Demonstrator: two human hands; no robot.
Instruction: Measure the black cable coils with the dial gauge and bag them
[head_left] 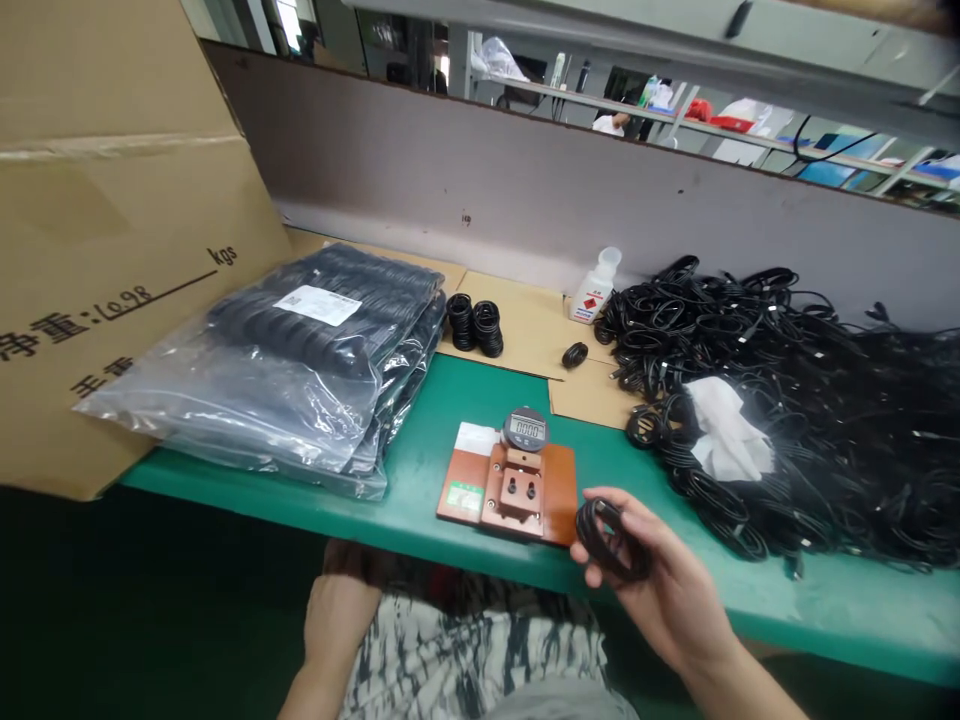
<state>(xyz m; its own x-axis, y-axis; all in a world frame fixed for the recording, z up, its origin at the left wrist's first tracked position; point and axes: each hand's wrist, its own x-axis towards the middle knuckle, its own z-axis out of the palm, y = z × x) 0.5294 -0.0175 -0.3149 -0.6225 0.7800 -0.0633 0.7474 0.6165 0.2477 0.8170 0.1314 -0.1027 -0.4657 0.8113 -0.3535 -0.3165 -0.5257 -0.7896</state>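
My right hand [667, 570] grips a coiled black cable [611, 540] at the front edge of the green table [420, 400], just right of a gauge fixture. That fixture [517, 490] is a copper-coloured block on a brown base, topped by a round digital dial gauge [526, 428] with a lit display. Down at the lower left, my left hand [341, 590] is below the table edge, near my lap. Its fingers are in shadow and hidden.
Plastic bags of coiled cables [322, 350] lie left, beside a large cardboard box [135, 250]. Stacked coils [474, 325], a single coil [575, 355] and a white bottle [596, 285] stand behind. A heap of loose cables [840, 400] with a white cloth [727, 430] covers the right.
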